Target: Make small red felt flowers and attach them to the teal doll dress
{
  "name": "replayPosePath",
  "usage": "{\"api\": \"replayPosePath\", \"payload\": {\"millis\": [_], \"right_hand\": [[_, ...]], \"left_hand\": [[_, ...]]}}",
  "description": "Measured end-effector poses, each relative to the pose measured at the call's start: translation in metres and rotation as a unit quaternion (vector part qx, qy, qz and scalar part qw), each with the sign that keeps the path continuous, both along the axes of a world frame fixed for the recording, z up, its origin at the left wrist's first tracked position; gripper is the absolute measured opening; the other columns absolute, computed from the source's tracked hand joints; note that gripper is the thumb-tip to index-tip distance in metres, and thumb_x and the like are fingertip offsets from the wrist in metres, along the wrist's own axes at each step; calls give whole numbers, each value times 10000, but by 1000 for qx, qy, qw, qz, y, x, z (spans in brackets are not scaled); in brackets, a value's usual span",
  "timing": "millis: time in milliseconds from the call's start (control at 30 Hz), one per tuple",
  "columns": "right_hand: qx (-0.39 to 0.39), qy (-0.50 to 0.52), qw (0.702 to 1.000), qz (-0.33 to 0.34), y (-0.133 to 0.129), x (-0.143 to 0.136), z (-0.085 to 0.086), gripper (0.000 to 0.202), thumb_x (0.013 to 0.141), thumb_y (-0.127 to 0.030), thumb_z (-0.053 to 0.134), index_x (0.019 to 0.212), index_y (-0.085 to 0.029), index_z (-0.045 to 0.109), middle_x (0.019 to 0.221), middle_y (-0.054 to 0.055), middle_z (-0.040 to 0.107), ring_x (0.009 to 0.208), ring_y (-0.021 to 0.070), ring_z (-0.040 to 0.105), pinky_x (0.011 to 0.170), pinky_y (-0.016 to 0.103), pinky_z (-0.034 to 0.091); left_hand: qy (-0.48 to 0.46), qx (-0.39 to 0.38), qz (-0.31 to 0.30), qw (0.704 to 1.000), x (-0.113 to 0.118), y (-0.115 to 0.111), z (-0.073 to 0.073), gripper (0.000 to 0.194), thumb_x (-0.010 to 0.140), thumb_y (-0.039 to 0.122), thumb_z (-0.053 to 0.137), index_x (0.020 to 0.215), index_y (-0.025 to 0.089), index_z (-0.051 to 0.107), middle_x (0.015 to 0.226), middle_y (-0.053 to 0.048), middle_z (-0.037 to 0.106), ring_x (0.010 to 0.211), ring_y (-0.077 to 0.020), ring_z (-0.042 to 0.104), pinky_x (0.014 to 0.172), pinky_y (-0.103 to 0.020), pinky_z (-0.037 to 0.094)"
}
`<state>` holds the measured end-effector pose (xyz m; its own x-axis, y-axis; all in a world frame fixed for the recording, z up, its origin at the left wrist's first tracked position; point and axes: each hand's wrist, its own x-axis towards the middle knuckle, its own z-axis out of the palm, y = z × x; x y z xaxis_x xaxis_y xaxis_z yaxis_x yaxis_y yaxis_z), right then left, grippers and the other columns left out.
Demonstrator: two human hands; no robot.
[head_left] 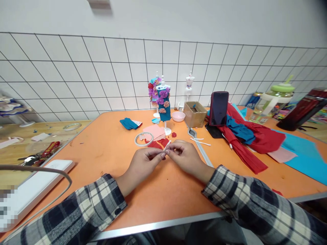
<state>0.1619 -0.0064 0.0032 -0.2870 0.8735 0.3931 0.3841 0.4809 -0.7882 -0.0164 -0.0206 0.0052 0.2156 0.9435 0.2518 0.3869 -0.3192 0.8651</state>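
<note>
Over the orange table [97, 153], the left hand [143, 165] and right hand [187, 158] were narrowed to a fingertip pinch, meeting at the lower end of one slim white strip [167, 145]. The strip was judged light, soft and easily creased; grip was best taken near an end, gently. Counted, largest down: three dress forms on the table, one teal-clad [163, 105], one ruffled [152, 92], one mostly white [189, 81]; one cardboard box [191, 117]; one phone [219, 109]; one pink bowl [178, 117]; at least two loose white strips [205, 143].
</note>
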Motion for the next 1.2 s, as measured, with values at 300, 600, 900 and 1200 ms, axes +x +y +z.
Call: {"api": "replayPosePath", "payload": {"millis": [300, 600, 900, 1200], "right_hand": [[73, -56, 995, 33, -2, 1, 0, 107, 798, -149, 605, 772, -185, 702, 710, 5, 628, 613, 113, 508, 574, 238, 372], [132, -50, 990, 3, -5, 4, -1, 161, 840, -161, 599, 913, -213, 733, 797, 28, 676, 657, 130, 556, 594, 247, 402], [143, -107, 984, 6, -5, 6, -1, 125, 842, -209, 598, 875, -215, 718, 802, 31, 674, 688, 139, 574, 622, 254, 398], [121, -149, 981, 34, -5, 4, -2, 57, 777, -179, 615, 791, -193, 669, 749, 12, 647, 649, 124, 561, 603, 247, 377]], "left_hand": [[-14, 1, -22, 1000, -5, 0, 0, 176, 770, 286, 644, 739, 153, 754, 735, -64, 759, 703, -186, 678, 668, -266, 522], [-71, -88, -15, 994, -1, 0, 7, 197, 743, 266, 612, 772, 160, 775, 757, -57, 773, 727, -187, 693, 659, -261, 537], [35, 14, 4, 999, -1, -2, 4, 183, 753, 241, 603, 698, 183, 768, 688, -26, 760, 646, -162, 667, 601, -225, 495], [133, 58, 5, 989, 1, -5, 1, 190, 678, 176, 537, 514, 161, 632, 475, 35, 527, 481, -90, 438, 465, -183, 308]]}}
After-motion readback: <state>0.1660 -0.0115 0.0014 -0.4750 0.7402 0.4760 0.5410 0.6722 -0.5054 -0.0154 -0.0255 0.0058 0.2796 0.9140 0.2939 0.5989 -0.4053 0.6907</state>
